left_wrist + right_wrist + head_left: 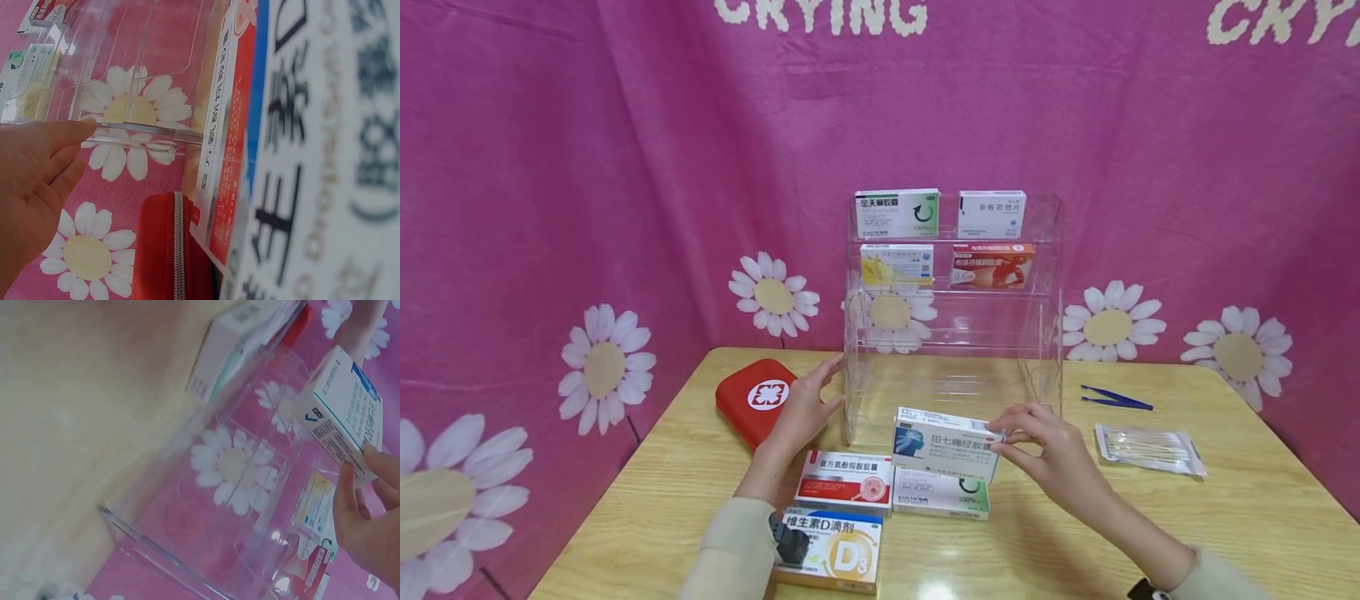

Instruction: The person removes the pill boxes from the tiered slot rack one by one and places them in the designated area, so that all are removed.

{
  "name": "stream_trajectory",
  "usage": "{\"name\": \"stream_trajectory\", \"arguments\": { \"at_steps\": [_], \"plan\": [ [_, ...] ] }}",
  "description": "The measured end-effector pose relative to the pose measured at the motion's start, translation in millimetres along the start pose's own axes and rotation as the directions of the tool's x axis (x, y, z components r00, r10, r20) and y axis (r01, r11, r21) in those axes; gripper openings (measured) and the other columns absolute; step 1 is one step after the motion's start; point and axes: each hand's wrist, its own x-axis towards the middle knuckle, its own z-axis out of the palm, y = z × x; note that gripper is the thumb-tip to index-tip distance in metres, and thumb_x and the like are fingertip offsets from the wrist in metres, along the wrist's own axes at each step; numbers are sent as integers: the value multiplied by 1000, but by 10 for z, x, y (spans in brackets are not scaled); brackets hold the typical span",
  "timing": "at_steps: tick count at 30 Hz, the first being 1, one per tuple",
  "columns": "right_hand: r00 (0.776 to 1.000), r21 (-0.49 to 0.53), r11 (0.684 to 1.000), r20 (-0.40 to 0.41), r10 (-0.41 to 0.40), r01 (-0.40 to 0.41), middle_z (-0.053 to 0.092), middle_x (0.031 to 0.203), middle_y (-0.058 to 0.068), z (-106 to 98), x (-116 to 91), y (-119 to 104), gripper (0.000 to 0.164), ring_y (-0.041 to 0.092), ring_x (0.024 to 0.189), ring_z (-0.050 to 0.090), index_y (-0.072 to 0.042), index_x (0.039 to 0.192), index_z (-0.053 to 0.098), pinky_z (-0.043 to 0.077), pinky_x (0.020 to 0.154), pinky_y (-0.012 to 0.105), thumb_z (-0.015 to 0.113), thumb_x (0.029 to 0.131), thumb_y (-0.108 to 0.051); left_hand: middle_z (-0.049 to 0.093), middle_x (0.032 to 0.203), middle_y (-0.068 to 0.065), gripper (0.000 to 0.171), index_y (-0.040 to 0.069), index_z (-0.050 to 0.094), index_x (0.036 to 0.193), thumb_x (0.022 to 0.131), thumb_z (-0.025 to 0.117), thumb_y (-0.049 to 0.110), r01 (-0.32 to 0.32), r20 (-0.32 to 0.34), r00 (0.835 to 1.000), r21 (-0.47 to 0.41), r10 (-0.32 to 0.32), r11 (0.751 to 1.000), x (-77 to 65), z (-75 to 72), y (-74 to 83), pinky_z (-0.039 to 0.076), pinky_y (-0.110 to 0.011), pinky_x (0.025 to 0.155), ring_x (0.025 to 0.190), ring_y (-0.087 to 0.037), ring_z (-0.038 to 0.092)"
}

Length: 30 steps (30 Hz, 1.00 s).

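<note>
A pale beige left sleeve and matching right sleeve are worn. A black, blocky left wrist device is carried, and a black right wrist device is partly seen, marked with a whitish spot.

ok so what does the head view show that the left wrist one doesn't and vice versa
Only the head view: the right hand pinching a medicine box, blue tweezers and cotton swabs. Only the left wrist view: the zipper on the red case. Both: that case, the left hand at the clear rack, and the flowered cloth.
</note>
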Motion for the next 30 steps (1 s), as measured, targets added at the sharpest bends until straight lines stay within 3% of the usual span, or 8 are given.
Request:
{"name": "stream_trajectory", "arguments": {
  "at_steps": [9, 16, 24, 26, 30],
  "plan": [
    [993, 123, 991, 114, 29, -43, 66, 94, 4, 35, -292, -83, 28, -4, 88, 62, -13, 90, 71, 61, 65, 18, 79, 72, 7, 60, 137, -16, 63, 6, 48, 142, 84, 72, 0, 15, 5, 1000, 5, -15, 1000, 7, -13, 17, 53, -47, 101, 120, -38, 62],
    [957, 140, 976, 260, 128, -168, 66, 90, 3, 80, -433, -126, 20, -3, 80, 62, -13, 92, 70, 60, 67, 18, 77, 78, -1, 59, 138, -16, 64, 7, 47, 143, 85, 71, 0, 34, 11, 999, -1, -34, 999, 8, -18, 22, 52, -47, 103, 122, -37, 61],
    [930, 210, 949, 332, 158, -237, 67, 88, 10, 94, -520, -106, 12, -5, 80, 61, -6, 91, 71, 61, 66, 18, 76, 80, -4, 59, 139, -15, 65, 7, 46, 144, 85, 72, 0, 37, 20, 999, -3, -37, 999, -3, 0, 25, 52, -47, 102, 121, -37, 62],
    [914, 224, 937, 367, 175, -269, 68, 88, 11, 108, -515, -90, 11, -5, 80, 60, -5, 91, 70, 60, 65, 19, 75, 81, -5, 59, 139, -15, 65, 7, 46, 144, 85, 72, 0, 37, 17, 999, -4, -37, 999, -2, -5, 24, 52, -47, 102, 121, -37, 61],
    [857, 205, 911, 460, 233, -358, 70, 90, 11, 128, -491, -63, 11, -7, 79, 58, -4, 92, 72, 59, 64, 19, 75, 83, -9, 59, 139, -16, 64, 6, 46, 143, 85, 71, -1, 25, 17, 1000, -9, -25, 1000, -1, -8, 17, 52, -47, 103, 121, -38, 61]
  ]
}}
